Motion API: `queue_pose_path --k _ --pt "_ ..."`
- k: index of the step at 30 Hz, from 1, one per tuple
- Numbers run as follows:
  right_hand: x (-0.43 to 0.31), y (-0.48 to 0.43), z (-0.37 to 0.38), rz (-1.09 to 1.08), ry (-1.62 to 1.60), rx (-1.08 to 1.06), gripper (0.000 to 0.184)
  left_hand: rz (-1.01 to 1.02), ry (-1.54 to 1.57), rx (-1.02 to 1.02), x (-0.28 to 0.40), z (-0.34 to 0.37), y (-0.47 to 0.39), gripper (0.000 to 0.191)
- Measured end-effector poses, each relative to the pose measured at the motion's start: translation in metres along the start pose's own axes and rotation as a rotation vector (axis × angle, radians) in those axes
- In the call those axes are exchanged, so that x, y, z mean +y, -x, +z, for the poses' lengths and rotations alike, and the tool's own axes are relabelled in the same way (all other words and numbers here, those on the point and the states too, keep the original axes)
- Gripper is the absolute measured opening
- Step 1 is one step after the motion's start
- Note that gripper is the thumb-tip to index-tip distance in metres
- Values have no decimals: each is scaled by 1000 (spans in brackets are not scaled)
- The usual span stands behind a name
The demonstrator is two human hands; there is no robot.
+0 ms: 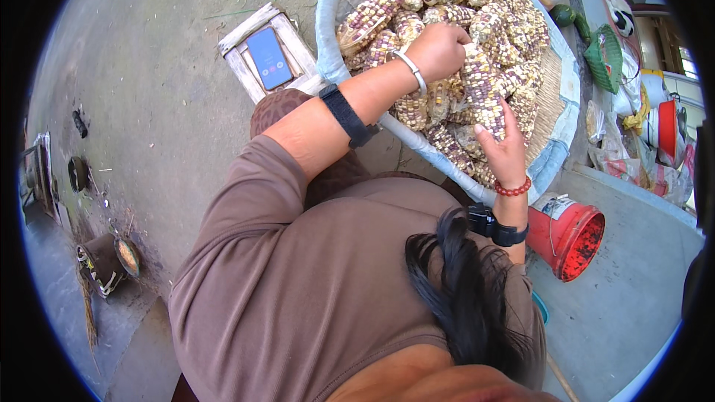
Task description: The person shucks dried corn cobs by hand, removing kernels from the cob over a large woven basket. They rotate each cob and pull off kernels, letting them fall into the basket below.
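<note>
A cob of purple and cream corn (484,86) is held upright in the picture, over a heap of similar cobs (371,14). My right hand (507,148), with a red bead bracelet, grips its lower end between thumb and fingers. Curled tightly at the cob's upper end is my left hand (438,53), which wears a pale bangle; its fingertips are partly hidden. The heap fills much of a large woven basket, whose rim (329,28) is bound in light blue cloth. Bare weave of the basket shows on the right.
On the left, a phone (269,58) lies on a weathered wooden stool (246,30). A red bucket (567,237) lies tipped to the right of my right forearm. Farther right are a green basket (604,58) and plastic bags (611,148). A rusty can-like container (100,262) is far left.
</note>
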State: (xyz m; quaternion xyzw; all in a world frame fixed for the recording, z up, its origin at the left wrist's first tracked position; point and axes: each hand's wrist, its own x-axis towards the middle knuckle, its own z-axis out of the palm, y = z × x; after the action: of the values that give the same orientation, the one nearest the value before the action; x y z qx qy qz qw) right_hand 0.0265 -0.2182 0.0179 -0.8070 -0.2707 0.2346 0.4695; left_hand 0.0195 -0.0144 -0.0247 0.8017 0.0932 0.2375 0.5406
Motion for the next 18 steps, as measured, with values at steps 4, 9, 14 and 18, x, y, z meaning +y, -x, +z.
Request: queue_pose_path --k 4,9,14,18 --pt "2 1 -3 -57 -7 4 58 -279 301 -143 1 -5 0 24" --pt "10 0 -7 108 -172 6 58 -454 558 -262 1 -12 -4 24" --pt "11 2 -11 135 -228 -21 58 -462 561 -329 -2 -15 -7 27" --pt "10 1 -10 110 -170 -16 57 -386 463 -324 -2 -13 -7 23"
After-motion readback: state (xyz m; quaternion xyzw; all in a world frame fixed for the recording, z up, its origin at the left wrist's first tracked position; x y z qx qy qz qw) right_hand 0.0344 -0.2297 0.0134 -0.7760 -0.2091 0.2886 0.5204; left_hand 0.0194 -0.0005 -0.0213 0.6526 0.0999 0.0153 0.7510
